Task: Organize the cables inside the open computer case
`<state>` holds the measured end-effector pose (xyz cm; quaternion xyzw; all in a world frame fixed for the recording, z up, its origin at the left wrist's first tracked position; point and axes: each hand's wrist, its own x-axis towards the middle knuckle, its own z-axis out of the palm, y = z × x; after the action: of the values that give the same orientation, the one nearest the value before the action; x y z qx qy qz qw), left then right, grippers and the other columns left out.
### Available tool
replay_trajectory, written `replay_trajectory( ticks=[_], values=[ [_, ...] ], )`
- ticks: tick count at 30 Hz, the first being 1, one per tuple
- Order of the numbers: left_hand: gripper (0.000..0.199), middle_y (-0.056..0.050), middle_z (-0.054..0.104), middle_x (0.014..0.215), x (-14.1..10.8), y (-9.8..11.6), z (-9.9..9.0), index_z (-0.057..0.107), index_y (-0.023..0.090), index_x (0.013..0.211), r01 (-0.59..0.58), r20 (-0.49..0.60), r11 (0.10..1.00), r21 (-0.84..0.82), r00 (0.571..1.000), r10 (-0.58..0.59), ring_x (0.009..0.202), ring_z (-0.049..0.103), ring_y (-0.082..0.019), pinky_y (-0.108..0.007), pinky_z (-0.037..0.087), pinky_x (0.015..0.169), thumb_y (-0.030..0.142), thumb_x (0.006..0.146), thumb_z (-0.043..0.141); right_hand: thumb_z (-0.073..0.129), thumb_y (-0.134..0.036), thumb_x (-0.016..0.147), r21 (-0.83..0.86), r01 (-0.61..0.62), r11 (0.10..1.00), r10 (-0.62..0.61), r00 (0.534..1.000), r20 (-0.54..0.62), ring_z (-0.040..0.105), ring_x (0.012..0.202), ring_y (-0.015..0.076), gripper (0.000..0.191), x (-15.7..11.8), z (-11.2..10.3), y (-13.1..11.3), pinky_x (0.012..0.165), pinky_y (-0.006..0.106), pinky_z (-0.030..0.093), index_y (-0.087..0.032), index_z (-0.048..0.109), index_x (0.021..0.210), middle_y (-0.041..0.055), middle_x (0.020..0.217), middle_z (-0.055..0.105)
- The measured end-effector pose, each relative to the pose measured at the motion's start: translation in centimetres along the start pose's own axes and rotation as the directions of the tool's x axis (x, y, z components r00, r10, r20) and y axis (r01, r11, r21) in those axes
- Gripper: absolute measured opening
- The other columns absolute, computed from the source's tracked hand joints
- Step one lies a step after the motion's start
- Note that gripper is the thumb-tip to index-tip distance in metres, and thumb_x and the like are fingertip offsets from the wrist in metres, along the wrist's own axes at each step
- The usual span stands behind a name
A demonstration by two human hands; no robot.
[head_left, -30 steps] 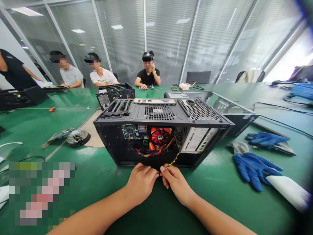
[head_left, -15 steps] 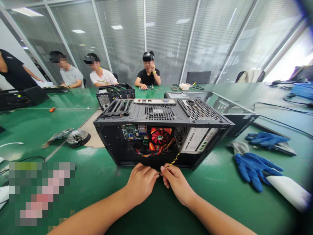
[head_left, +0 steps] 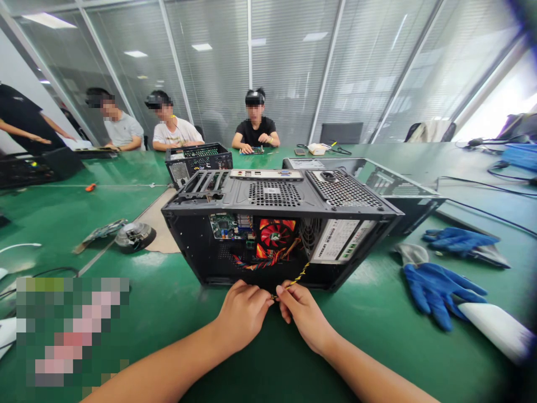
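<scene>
A black computer case point(head_left: 361, 208) lies on the green table in front of me, its open side facing my hands. Inside are a red fan point(head_left: 276, 235), a green circuit board point(head_left: 222, 226), a bundle of coloured wires point(head_left: 262, 262) and a power supply point(head_left: 340, 240) with a white label. From near the power supply a twisted yellow-and-black cable point(head_left: 301, 273) runs out to my fingers. My right hand point(head_left: 305, 313) pinches it between thumb and fingertips. Close beside, my left hand point(head_left: 243, 313) is closed on the same cable's end, which its fingers mostly hide.
Blue work gloves point(head_left: 436, 288) and a white object point(head_left: 497, 330) lie to the right. A round metal part point(head_left: 134, 237) sits on cardboard point(head_left: 161, 224) at left. Behind stand another case point(head_left: 199, 159) and a case panel point(head_left: 403, 184). Several people sit or stand across the table.
My hands and the cable stay almost the same. Across the table, the person in black has lowered a raised hand from the head toward the table. The standing person at left has shifted an arm.
</scene>
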<state>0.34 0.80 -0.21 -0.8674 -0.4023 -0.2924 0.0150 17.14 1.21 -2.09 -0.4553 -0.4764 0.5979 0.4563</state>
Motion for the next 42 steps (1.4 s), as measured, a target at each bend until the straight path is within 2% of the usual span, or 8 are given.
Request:
replay_trajectory(
  ticks=[14,19,27,34,42],
  values=[
    [0.032,-0.002,0.064,0.068,0.06,0.05,-0.01,0.063,0.018,0.081,0.01,0.031,1.0,0.019,0.999,-0.01,0.062,0.059,-0.017,-0.033,0.042,0.064,0.024,0.1,0.039,0.065,-0.066,0.077,0.01,-0.012,1.0,0.013,1.0,-0.003,0.042,0.044,0.0084,0.049,-0.12,0.07,-0.22,0.042,0.021,0.034,-0.018,0.054,0.071,-0.0061,0.051,0.046],
    [0.031,-0.002,0.062,0.065,-0.09,-0.06,0.12,0.064,0.018,0.08,-0.006,-0.004,1.0,0.018,1.0,0.006,0.059,0.057,-0.016,-0.032,0.042,0.064,0.025,0.1,0.041,0.062,-0.065,0.08,-0.029,0.005,1.0,-0.006,1.0,-0.016,0.038,0.041,0.0077,0.05,-0.2,0.06,-0.21,0.04,0.021,0.03,-0.018,0.052,0.065,-0.0064,0.048,0.043],
    [0.02,-0.002,0.063,0.072,-0.29,0.04,0.15,0.063,0.018,0.085,0.011,-0.033,1.0,0.012,0.999,-0.011,0.066,0.058,-0.017,-0.033,0.043,0.067,0.026,0.097,0.05,0.062,-0.062,0.081,-0.037,-0.009,0.999,0.008,0.999,-0.039,0.036,0.039,0.0082,0.047,-0.14,0.05,-0.13,0.04,0.022,0.027,-0.02,0.051,0.065,-0.007,0.045,0.042],
    [0.019,-0.002,0.064,0.076,-0.34,-0.17,0.19,0.064,0.018,0.083,-0.039,-0.105,0.999,-0.005,0.994,0.038,0.067,0.057,-0.016,-0.031,0.043,0.067,0.022,0.096,0.052,0.061,-0.061,0.082,-0.027,-0.005,1.0,0.004,0.999,-0.034,0.034,0.038,0.0072,0.047,-0.19,0.09,-0.25,0.04,0.022,0.026,-0.019,0.051,0.065,-0.0076,0.044,0.041],
    [0.022,-0.003,0.064,0.071,0.06,0.22,-0.18,0.064,0.017,0.081,-0.009,-0.086,1.0,-0.022,0.996,0.007,0.066,0.058,-0.017,-0.033,0.042,0.068,0.02,0.097,0.05,0.06,-0.063,0.082,-0.049,-0.008,0.999,0.006,1.0,-0.027,0.034,0.038,0.0073,0.048,-0.16,0.13,-0.31,0.039,0.021,0.026,-0.019,0.051,0.063,-0.0074,0.043,0.041]
  ],
)
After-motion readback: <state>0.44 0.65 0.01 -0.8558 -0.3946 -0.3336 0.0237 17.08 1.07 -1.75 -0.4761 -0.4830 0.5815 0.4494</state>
